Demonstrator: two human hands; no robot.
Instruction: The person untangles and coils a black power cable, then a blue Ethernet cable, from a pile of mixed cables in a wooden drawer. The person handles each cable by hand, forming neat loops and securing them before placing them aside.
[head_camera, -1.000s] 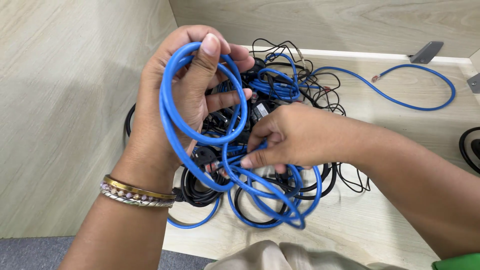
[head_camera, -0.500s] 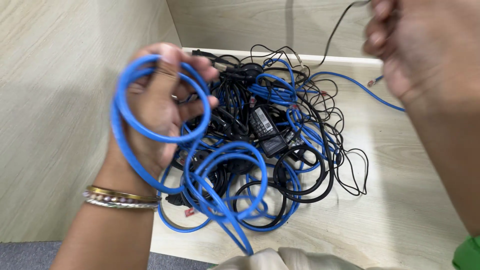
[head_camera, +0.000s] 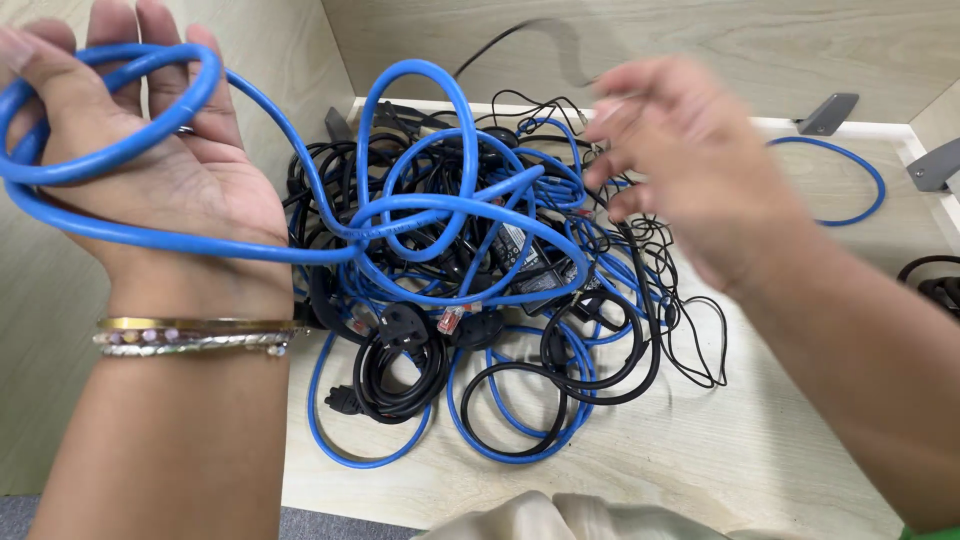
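Over a pale wooden counter (head_camera: 760, 450), two hands work at a tangled heap of cables (head_camera: 500, 300). Left hand (head_camera: 170, 170) is raised at the upper left, palm up and fingers extended, with loops of a blue cable (head_camera: 420, 215) draped around the palm and thumb — hooked on rather than squeezed. That cable runs from the palm down into the heap, just beside the wrist. Right hand (head_camera: 690, 165) is blurred above the heap's right side, fingers loosely curled; whether it pinches a thin black wire (head_camera: 500, 40) I cannot tell. Judging by this, coiling the blue cable is under way — freeing more length calls for a gentle pull clear of the black cords.
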